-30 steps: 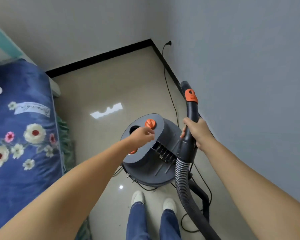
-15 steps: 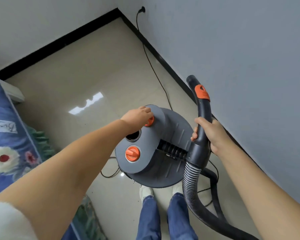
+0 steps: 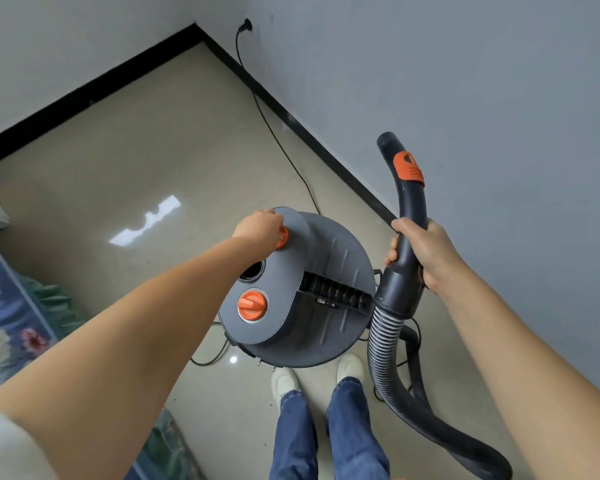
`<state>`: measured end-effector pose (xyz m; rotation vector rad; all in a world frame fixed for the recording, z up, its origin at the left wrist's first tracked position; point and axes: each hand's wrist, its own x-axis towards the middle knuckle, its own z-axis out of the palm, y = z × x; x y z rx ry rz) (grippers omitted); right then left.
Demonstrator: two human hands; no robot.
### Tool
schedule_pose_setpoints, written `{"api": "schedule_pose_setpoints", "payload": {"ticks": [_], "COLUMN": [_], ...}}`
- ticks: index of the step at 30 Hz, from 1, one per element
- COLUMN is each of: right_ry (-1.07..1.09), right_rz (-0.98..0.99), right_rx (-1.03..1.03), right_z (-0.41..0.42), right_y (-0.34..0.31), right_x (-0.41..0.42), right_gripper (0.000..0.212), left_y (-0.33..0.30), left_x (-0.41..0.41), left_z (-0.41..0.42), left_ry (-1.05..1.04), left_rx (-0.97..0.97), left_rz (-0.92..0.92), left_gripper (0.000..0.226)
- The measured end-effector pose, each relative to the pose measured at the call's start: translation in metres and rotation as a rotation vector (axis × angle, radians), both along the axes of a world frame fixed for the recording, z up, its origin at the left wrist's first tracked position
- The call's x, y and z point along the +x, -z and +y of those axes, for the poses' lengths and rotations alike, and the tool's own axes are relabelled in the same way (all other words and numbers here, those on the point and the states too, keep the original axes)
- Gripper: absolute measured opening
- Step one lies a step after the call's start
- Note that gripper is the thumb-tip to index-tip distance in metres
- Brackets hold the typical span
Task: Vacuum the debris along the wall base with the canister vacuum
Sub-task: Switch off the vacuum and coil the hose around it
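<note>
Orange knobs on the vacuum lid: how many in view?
2. One knob sits exposed at the lid's near end; the other knob lies at the far end, mostly covered by the left hand. None else visible.

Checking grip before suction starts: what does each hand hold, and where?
The right hand grips the hose handle at its lower part, above the ribbed hose. The left hand grips the far orange knob on the canister vacuum.

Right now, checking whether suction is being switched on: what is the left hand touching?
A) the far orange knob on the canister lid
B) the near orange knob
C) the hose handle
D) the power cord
A: the left hand covers the far orange knob; the near orange knob sits untouched.
</note>
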<state>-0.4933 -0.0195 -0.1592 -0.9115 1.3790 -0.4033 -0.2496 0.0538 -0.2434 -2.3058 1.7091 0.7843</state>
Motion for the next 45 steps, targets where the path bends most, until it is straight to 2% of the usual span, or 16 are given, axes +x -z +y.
{"api": "schedule_pose_setpoints", "payload": {"ticks": [4, 7, 12, 18, 21, 24, 28, 30, 35, 41, 45], "right_ry": [-0.078, -0.15, -0.265, -0.201, -0.15, -0.137, -0.196, -0.231, -0.233, -0.257, -0.287], "right_rz": [0.022, 0.045, 0.121, 0.087, 0.07, 0.058, 0.066, 0.133, 0.35, 0.494, 0.535], "right_rx": [-0.114, -0.242, -0.417, -0.492, -0.509, -0.547, -0.573, -0.562, -0.414, -0.198, -0.116], "right_z": [0.005, 0.011, 0.02, 0.032, 0.037, 0.041, 0.044, 0.044, 0.035, 0.041, 0.046], "right_y": [-0.025, -0.053, -0.101, -0.135, -0.14, -0.144, -0.14, -0.127, -0.046, 0.106, 0.212], "right_x": [-0.011, -0.023, -0.055, -0.111, -0.146, -0.191, -0.268, -0.309, -0.401, -0.471, -0.493], "right_gripper": [0.012, 0.012, 0.017, 0.014, 0.014, 0.014, 0.019, 0.019, 0.021, 0.019, 0.015], "left_y": [-0.007, -0.019, -0.062, -0.111, -0.13, -0.134, -0.124, -0.114, -0.046, 0.139, 0.267], "left_x": [-0.019, -0.05, -0.131, -0.247, -0.302, -0.35, -0.431, -0.478, -0.553, -0.506, -0.487], "left_z": [0.01, 0.027, 0.052, 0.056, 0.053, 0.055, 0.055, 0.054, 0.047, 0.074, 0.076], "left_ry": [-0.076, 0.002, 0.062, 0.12, 0.044, -0.067, -0.163, -0.175, -0.152, -0.555, -0.746], "left_rx": [0.029, -0.063, -0.066, 0.035, 0.067, 0.07, 0.035, 0.083, 0.252, 0.324, 0.355], "left_rz": [0.028, 0.112, 0.522, 0.976, 1.19, 1.286, 1.291, 1.293, 1.177, 0.734, 0.605], "left_gripper": [0.024, 0.035, 0.049, 0.073, 0.055, 0.04, 0.045, 0.049, 0.044, 0.032, 0.036]}}
